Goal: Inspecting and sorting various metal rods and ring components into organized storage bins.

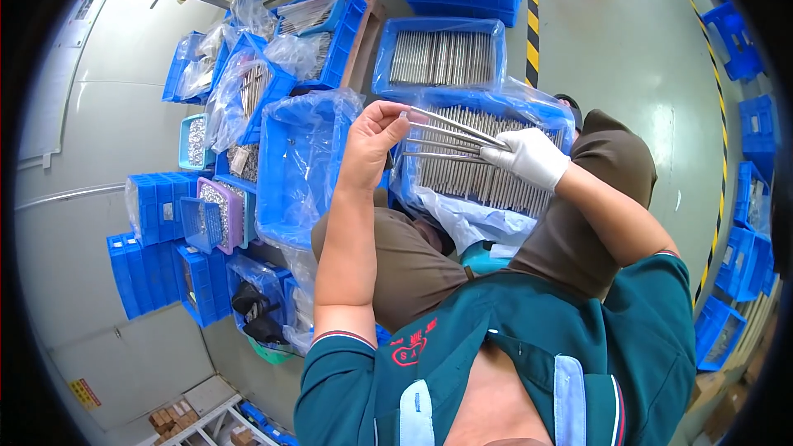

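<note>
My right hand (529, 157), in a white glove, is closed round several slim metal rods (454, 125). Their free ends fan out to the left. My bare left hand (376, 136) is closed in a pinch, thumb and forefinger right at the tip of the uppermost rod. Whatever lies between those fingertips is too small to make out. Below both hands, a blue crate lined with clear plastic (537, 103) holds a dense row of similar rods (471, 173). White wrapping (471, 213) lies over its near edge.
Beyond it stands another blue crate (380, 66) of rods. A plastic-lined blue bin (285, 169) is at my left, near stacked crates (157, 206) and small trays of metal parts (196, 140). Yellow-black floor tape (533, 33) runs ahead.
</note>
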`<move>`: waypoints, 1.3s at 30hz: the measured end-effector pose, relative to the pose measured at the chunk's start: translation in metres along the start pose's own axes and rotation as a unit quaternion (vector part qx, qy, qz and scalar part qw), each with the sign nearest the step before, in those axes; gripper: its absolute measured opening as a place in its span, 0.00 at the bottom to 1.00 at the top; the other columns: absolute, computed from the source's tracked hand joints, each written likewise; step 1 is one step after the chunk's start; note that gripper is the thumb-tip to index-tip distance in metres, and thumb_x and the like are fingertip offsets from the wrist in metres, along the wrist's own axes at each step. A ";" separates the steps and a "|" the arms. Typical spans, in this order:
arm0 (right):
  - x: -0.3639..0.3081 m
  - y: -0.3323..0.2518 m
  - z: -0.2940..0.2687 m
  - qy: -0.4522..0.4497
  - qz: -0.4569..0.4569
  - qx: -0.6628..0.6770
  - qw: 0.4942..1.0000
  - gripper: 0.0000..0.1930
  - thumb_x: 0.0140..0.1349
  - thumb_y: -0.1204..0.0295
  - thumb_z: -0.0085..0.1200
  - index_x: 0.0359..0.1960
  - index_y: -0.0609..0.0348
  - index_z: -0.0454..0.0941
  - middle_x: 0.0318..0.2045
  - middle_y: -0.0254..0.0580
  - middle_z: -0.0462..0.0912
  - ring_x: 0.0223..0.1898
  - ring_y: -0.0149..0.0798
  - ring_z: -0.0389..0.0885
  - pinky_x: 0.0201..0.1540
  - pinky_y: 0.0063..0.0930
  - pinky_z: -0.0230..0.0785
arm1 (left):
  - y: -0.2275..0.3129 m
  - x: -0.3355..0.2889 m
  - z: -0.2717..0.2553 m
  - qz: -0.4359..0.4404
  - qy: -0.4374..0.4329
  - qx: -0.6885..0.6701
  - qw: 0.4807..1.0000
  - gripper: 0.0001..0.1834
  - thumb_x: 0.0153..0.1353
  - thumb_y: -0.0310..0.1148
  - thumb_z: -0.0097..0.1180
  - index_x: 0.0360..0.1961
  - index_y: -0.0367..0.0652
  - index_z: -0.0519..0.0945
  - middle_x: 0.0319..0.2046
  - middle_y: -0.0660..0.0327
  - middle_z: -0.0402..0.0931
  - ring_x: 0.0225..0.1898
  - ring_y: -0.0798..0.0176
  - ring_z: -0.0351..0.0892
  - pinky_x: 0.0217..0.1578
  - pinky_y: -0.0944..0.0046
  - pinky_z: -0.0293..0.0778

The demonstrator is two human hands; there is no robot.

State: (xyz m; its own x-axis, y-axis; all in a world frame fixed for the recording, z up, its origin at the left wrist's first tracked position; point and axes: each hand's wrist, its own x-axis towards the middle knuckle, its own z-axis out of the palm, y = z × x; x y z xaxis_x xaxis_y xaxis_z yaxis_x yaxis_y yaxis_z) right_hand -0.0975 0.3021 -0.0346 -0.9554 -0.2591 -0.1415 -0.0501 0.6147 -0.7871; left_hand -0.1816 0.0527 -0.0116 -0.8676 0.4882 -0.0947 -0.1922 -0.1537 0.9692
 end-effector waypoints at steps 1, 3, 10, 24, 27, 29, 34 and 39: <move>0.000 0.000 0.000 -0.001 0.000 -0.007 1.000 0.19 0.61 0.54 0.50 0.27 0.59 0.78 0.20 0.50 0.76 0.23 0.49 0.78 0.29 0.36 0.68 | -0.002 0.000 -0.001 0.005 -0.001 0.010 1.000 0.10 0.58 0.27 0.57 0.40 0.37 0.74 0.39 0.56 0.79 0.41 0.68 0.77 0.45 0.70 0.70; -0.001 0.001 0.000 -0.002 0.002 -0.014 1.000 0.19 0.61 0.54 0.50 0.27 0.59 0.78 0.20 0.50 0.76 0.23 0.49 0.78 0.29 0.36 0.68 | -0.001 0.001 0.000 0.009 -0.003 0.019 1.000 0.10 0.57 0.25 0.57 0.40 0.37 0.74 0.39 0.56 0.79 0.41 0.68 0.77 0.45 0.70 0.70; 0.001 0.003 0.006 0.009 0.011 -0.014 1.000 0.20 0.61 0.53 0.50 0.27 0.60 0.79 0.20 0.50 0.76 0.23 0.48 0.78 0.29 0.36 0.68 | -0.007 0.003 0.011 -0.041 -0.027 0.009 0.999 0.13 0.56 0.27 0.60 0.41 0.38 0.73 0.36 0.61 0.78 0.36 0.72 0.75 0.40 0.73 0.70; 0.001 0.007 0.009 -0.101 0.066 0.021 0.992 0.24 0.60 0.50 0.49 0.32 0.63 0.80 0.21 0.53 0.77 0.25 0.49 0.78 0.31 0.36 0.68 | -0.002 0.000 -0.001 -0.007 -0.011 0.023 1.000 0.10 0.61 0.32 0.55 0.39 0.37 0.75 0.36 0.55 0.80 0.39 0.69 0.75 0.45 0.70 0.67; 0.001 0.010 0.012 -0.098 0.056 0.013 0.993 0.24 0.60 0.50 0.49 0.33 0.63 0.80 0.21 0.53 0.77 0.25 0.49 0.78 0.31 0.36 0.68 | -0.004 0.000 -0.002 -0.018 -0.014 0.032 0.999 0.10 0.61 0.32 0.55 0.40 0.37 0.74 0.36 0.55 0.80 0.38 0.69 0.75 0.44 0.71 0.68; 0.001 0.010 0.013 -0.094 0.048 0.014 0.994 0.24 0.60 0.50 0.49 0.32 0.63 0.79 0.21 0.53 0.77 0.25 0.49 0.78 0.31 0.36 0.68 | -0.004 0.000 -0.003 -0.030 -0.011 0.033 0.999 0.11 0.60 0.32 0.56 0.40 0.37 0.74 0.36 0.55 0.80 0.38 0.70 0.76 0.43 0.71 0.68; -0.001 0.009 0.011 -0.125 0.064 0.047 0.989 0.23 0.60 0.50 0.48 0.32 0.62 0.80 0.22 0.52 0.78 0.25 0.50 0.78 0.31 0.37 0.68 | 0.002 -0.003 0.004 -0.021 -0.032 0.039 0.998 0.12 0.57 0.28 0.58 0.41 0.37 0.74 0.39 0.55 0.79 0.39 0.71 0.76 0.43 0.72 0.69; -0.001 0.007 0.015 -0.107 0.057 -0.008 0.993 0.23 0.61 0.50 0.48 0.32 0.61 0.80 0.22 0.53 0.78 0.26 0.51 0.79 0.32 0.38 0.68 | -0.003 -0.005 0.014 -0.057 -0.068 0.040 0.995 0.13 0.55 0.25 0.59 0.42 0.37 0.75 0.41 0.55 0.79 0.41 0.70 0.76 0.44 0.71 0.70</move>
State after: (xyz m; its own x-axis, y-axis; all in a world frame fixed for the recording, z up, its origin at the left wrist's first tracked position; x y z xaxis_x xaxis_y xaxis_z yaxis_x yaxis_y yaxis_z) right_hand -0.0923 0.2955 -0.0487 -0.8713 -0.3393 -0.3545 0.0480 0.6601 -0.7496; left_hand -0.1703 0.0628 -0.0108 -0.7714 0.6108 -0.1784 -0.2439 -0.0249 0.9695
